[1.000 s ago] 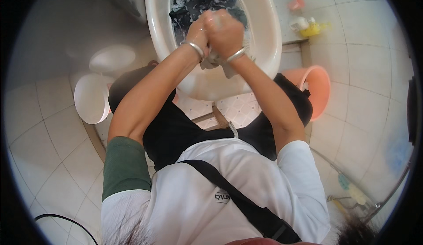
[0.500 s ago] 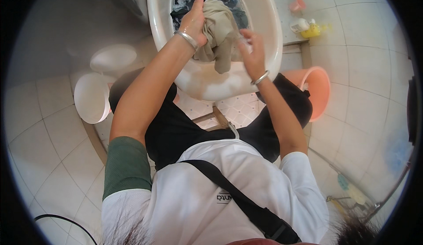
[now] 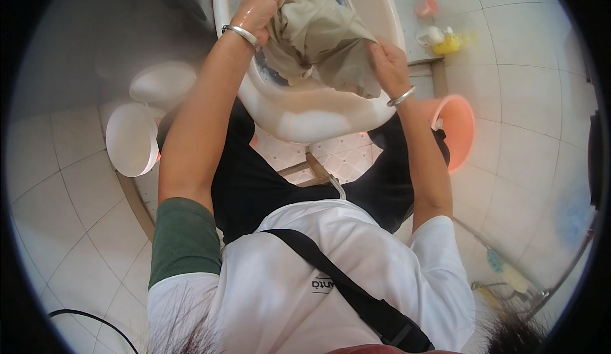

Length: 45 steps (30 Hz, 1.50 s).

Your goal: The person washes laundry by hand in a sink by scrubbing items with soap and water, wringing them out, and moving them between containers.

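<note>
Beige garment [image 3: 321, 32] is hanging over the white tub [image 3: 312, 121] while left hand [image 3: 258, 13] and right hand [image 3: 391, 70] are pinching its opposite sides, and wet skin could be letting it slip down.

Left hand [image 3: 256, 13]: raised farther forward than its partner, skin glistening wet, closed in a firm grip.
Right hand [image 3: 391, 67]: lower and well apart from the left, bent inward in a pinching hold.
Left arm [image 3: 194, 131]: stretched forward, forearm slanting inward to the wrist.
Right arm [image 3: 431, 156]: also extended, forearm angled inward.
Legs [image 3: 245, 195]: spread wide below both arms, knees apart.
</note>
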Each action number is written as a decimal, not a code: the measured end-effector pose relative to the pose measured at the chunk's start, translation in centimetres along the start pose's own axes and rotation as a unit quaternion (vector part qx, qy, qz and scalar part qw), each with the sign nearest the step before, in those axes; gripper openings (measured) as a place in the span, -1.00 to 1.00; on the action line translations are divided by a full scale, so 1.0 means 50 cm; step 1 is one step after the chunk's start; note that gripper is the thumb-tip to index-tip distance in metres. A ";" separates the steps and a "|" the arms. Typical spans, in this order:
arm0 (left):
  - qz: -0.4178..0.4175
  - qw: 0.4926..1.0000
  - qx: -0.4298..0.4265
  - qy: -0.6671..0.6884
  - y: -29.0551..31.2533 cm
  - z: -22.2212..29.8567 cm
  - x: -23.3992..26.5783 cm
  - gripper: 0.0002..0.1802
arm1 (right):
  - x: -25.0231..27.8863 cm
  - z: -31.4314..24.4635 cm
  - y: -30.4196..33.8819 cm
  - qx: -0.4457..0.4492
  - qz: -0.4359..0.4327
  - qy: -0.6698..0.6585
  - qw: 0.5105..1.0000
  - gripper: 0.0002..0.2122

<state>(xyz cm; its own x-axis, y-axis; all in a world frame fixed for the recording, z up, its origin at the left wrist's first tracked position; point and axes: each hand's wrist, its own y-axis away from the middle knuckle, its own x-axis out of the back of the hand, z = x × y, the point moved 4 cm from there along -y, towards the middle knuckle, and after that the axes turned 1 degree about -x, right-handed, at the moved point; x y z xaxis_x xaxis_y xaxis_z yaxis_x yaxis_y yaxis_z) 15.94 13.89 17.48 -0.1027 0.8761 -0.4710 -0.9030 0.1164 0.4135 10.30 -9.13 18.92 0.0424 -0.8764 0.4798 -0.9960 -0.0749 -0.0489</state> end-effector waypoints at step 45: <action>-0.094 0.940 -0.053 -0.325 -0.014 -0.047 0.012 -0.69 | 0.025 0.042 0.003 -0.008 -0.188 0.069 0.980 -0.73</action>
<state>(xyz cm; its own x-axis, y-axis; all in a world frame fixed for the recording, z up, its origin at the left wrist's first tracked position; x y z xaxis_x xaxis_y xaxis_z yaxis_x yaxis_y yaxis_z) 15.55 13.24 15.07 0.3074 0.9496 0.0612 -0.9200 0.2801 0.2740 10.35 -11.25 17.68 0.3973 -0.7148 0.5755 -0.9127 -0.3729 0.1671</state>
